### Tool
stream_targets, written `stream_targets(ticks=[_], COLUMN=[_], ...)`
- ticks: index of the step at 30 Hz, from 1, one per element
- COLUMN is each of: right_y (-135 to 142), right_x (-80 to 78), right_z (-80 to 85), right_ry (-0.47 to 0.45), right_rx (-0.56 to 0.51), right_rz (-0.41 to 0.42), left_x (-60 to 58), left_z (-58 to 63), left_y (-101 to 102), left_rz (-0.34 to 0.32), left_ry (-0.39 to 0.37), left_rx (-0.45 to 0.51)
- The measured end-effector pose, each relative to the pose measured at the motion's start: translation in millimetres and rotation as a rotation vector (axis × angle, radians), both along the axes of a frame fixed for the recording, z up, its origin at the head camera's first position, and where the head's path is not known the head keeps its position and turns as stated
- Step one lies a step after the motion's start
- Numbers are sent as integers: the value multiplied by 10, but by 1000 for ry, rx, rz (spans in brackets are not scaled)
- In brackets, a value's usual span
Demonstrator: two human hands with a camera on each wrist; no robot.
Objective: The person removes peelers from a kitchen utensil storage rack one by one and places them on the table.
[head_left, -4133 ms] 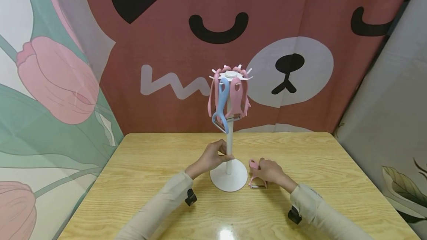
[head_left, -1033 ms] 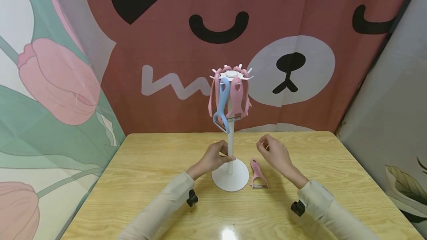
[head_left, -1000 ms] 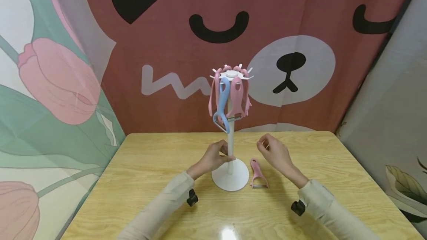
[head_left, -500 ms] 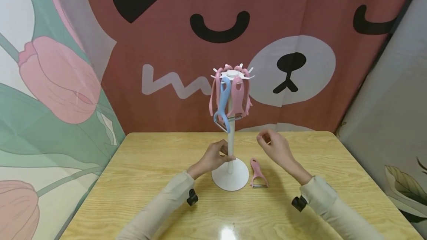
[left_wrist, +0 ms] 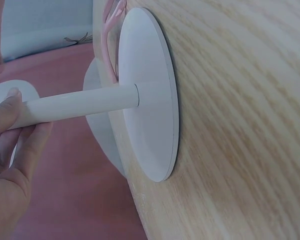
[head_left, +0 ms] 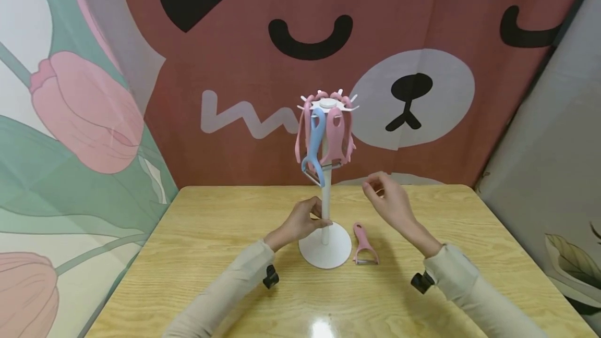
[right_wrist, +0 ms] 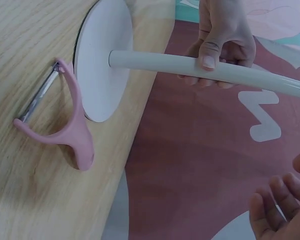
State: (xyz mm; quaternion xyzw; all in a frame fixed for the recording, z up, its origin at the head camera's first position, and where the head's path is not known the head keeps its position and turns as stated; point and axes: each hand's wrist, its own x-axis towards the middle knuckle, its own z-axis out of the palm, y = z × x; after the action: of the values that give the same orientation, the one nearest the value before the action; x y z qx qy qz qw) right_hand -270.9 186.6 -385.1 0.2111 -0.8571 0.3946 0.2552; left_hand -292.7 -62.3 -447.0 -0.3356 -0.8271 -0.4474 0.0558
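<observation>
A white stand (head_left: 325, 197) rises from its round base (head_left: 325, 254) on the table. My left hand (head_left: 300, 220) grips the lower pole, the thumb (left_wrist: 10, 105) on one side and fingers on the other. From the hooks at the top hang a blue peeler (head_left: 315, 142) and several pink peelers (head_left: 335, 137). Another pink peeler (head_left: 363, 244) lies on the table just right of the base, blade end toward me. Above and right of it, my right hand (head_left: 391, 201) is raised with loosely curled fingers and holds nothing; the right wrist view shows a gap between thumb and fingers.
The wooden table (head_left: 211, 286) ends at a back edge close behind the stand. A curtain with a bear print (head_left: 235, 160) hangs behind it, and printed cloths (head_left: 84, 197) flank both sides.
Over four seconds my right hand has come off the pink peeler on the table, leaving it there, and risen up and to the right. My left hand has stayed on the pole.
</observation>
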Motion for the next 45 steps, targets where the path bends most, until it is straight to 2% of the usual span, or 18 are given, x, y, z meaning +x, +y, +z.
stream_targets(ticks=[9,18,23,32,40,45], right_y=[-54,-83,-93,-119,-243,-254], right_x=[-13,17,13,5,248,273], right_z=[122,256,331,516,860,969], right_ry=[67,57,86,118,119,121], right_rx=[-105,-175,-227,-258,-275,-273], right_rz=[39,66,87,107,137,147], left_x=[-22,-19,-11,6,16,8], left_z=[3,-18,-20,-15,-29,-28], left_y=[4,4,0,2,-5,0], left_rz=[-12,6,9,9,7,2], left_ry=[4,3,-13,-25,-14,-5], left_rx=[16,0,-5,-1,4,13])
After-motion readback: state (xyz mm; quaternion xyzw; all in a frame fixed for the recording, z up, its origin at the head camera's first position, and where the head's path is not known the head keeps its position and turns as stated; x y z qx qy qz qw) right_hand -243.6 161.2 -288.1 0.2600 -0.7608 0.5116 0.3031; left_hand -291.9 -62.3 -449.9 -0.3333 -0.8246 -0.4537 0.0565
